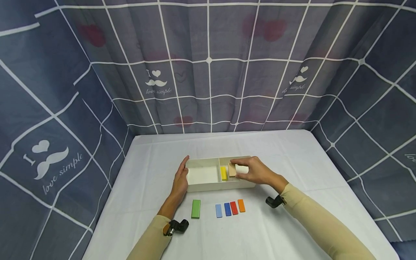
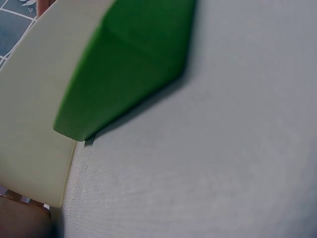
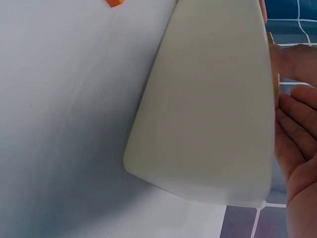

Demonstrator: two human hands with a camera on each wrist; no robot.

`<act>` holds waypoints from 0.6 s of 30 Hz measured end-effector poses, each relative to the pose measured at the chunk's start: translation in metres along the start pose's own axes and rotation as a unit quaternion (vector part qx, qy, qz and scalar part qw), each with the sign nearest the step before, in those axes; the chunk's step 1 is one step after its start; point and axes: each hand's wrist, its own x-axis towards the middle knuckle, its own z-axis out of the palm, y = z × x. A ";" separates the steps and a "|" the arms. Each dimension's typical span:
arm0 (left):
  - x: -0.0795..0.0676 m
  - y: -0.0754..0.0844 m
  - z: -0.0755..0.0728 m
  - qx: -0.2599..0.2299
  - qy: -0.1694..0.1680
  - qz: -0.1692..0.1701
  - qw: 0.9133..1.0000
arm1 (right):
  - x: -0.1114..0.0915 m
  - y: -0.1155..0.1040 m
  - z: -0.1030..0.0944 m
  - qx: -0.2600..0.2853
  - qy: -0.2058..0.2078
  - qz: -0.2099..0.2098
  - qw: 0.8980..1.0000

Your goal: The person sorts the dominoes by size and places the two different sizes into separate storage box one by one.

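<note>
A cream-white box (image 1: 221, 186) with a divider stands on the table. My left hand (image 1: 180, 182) rests against its left end, fingers straight along the wall. Over the right compartment, my right hand (image 1: 258, 171) pinches a light wooden block (image 1: 232, 169) between thumb and fingers. Beside that block, a yellow block (image 1: 223, 173) stands in the same compartment, next to the divider. In the right wrist view the box wall (image 3: 203, 109) hides part of the wooden block (image 3: 276, 84). The left wrist view shows a green block (image 2: 133, 64) large in front of the box.
In front of the box lie a green block (image 1: 195, 209), a light blue block (image 1: 219, 211), a dark blue block (image 1: 227, 209), a red block (image 1: 234, 208) and an orange block (image 1: 241, 206). Patterned curtains (image 1: 195, 79) surround the white-covered table (image 1: 156, 159).
</note>
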 end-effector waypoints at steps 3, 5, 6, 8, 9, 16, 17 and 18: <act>0.000 0.000 0.000 0.001 0.002 -0.002 1.000 | 0.002 0.005 0.002 0.000 -0.012 0.006 1.000; 0.000 0.000 -0.001 0.000 0.003 -0.003 1.000 | 0.004 0.007 0.003 -0.002 -0.019 0.007 1.000; 0.000 0.000 -0.001 0.001 0.004 -0.004 1.000 | 0.004 0.009 0.004 -0.004 -0.022 0.007 1.000; 0.001 0.000 -0.001 0.002 0.004 -0.005 1.000 | 0.005 0.011 0.006 -0.004 -0.026 0.006 1.000; 0.001 0.000 -0.001 0.002 0.003 -0.006 1.000 | 0.006 0.011 0.007 -0.002 -0.028 0.005 1.000; 0.000 0.000 -0.001 0.004 0.000 -0.009 1.000 | 0.008 0.015 0.011 -0.009 -0.042 0.008 0.999; 0.000 0.000 -0.001 0.004 0.000 -0.009 1.000 | 0.009 0.015 0.011 -0.013 -0.043 0.007 0.999; 0.000 0.000 -0.001 0.005 0.000 -0.008 1.000 | 0.010 0.015 0.011 -0.017 -0.044 0.006 0.999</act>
